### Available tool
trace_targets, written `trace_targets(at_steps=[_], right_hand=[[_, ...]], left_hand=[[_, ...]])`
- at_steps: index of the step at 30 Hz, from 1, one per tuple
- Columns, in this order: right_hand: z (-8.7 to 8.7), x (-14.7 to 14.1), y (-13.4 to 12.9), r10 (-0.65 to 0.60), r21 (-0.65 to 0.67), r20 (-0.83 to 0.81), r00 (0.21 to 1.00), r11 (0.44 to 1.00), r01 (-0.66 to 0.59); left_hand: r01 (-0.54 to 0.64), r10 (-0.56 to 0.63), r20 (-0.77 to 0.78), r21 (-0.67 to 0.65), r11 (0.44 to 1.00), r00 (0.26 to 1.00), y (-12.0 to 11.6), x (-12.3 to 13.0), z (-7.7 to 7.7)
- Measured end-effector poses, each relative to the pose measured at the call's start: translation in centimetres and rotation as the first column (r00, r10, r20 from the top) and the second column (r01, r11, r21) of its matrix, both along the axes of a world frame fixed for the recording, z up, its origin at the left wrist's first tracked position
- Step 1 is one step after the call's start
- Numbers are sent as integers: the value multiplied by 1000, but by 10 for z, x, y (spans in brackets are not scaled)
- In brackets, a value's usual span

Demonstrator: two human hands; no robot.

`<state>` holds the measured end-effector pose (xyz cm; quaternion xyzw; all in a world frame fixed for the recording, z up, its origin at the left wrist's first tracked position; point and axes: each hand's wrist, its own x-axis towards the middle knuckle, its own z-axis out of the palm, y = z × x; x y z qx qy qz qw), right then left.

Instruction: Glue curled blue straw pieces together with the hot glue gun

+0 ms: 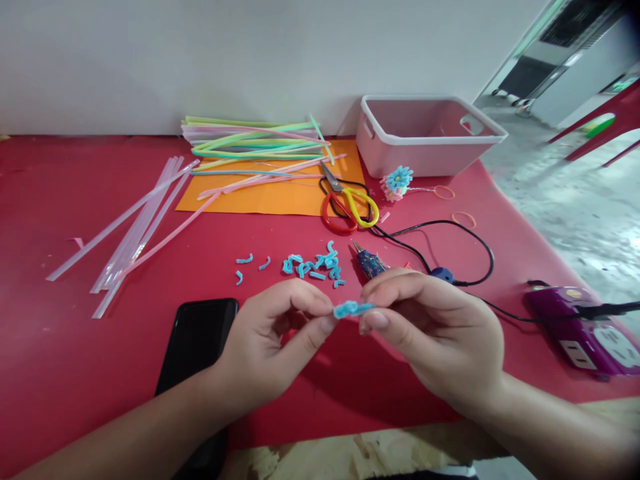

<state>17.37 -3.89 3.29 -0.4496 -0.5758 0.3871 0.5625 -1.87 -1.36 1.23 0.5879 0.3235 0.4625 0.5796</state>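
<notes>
A small light blue fuzzy piece [350, 309] is pinched between both hands above the red table. My left hand [285, 333] grips its left end between thumb and forefinger. The thumb and forefinger of my right hand [430, 333] close on its right end. Just beyond lie several short blue fuzzy pieces [305, 268] in a loose group. A dark blue glue gun [369, 263] with a metal tip rests partly behind my right fingers. Scissors [350, 200] with red and yellow handles lie farther back.
Colourful fuzzy stems [255, 147] lie on orange paper [295, 202]. Clear sticks [150, 233] are at left, a black phone [195, 340] beside my left hand. A pink basket [415, 147], a blue flower [399, 178], and a purple power strip [575, 320] with a cable are at right.
</notes>
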Motion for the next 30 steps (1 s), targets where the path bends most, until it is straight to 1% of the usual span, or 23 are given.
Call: trace_targets(at_steps=[2,7,11,14,16,20,24,30], right_hand=[[-1,0,0,-10,8,14,1000,1000,10],[0,-1,2,12,34,16,1000,999,-13],[0,0,2,28,65,59,998,997,-32],[-2,0,2,33,92,95,995,995,-42],[-2,-1,2,35,101,91,995,994,-44],[0,-1,3,53,96,50,997,994,-57],[2,0,3,74,122,71,995,989,-82],[-1,2,2,100,130,75,992,985,-109]], left_hand=[[7,-6,6,-30,1000,1000,0,-1,1],[-12,11,-3,-163,986,1000,3,0,7],[8,-6,13,-206,978,1000,4,1,7],[31,-31,3,-205,978,1000,3,0,3],[40,-40,2,-210,977,999,3,-1,1],[11,-13,-6,-233,972,1000,5,-1,3],[16,-13,16,-198,980,1000,7,-1,4],[42,-35,48,-164,986,998,6,-3,1]])
